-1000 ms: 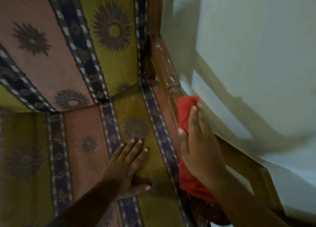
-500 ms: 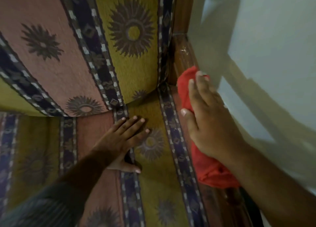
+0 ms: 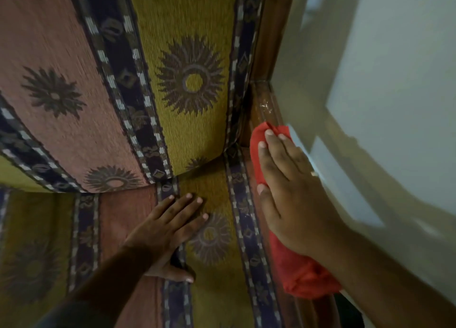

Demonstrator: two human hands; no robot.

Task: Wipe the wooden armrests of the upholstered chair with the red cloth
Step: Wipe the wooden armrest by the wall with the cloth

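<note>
The upholstered chair has striped fabric with sunburst motifs on its backrest (image 3: 172, 85) and seat (image 3: 212, 266). Its right wooden armrest (image 3: 265, 105) runs along the right side, next to the wall. My right hand (image 3: 293, 194) lies flat with fingers extended on the red cloth (image 3: 296, 273), pressing it onto the armrest near its back end. The cloth hides most of the armrest beneath it. My left hand (image 3: 167, 231) rests palm down on the seat cushion, fingers spread, holding nothing.
A pale wall (image 3: 382, 93) stands close against the chair's right side, with shadows across it. The armrest meets the dark wooden back post (image 3: 276, 31) just beyond the cloth.
My right hand has slid the red cloth along the armrest toward the backrest. My left hand has stayed on the seat. The view has moved closer to the chair's back corner.
</note>
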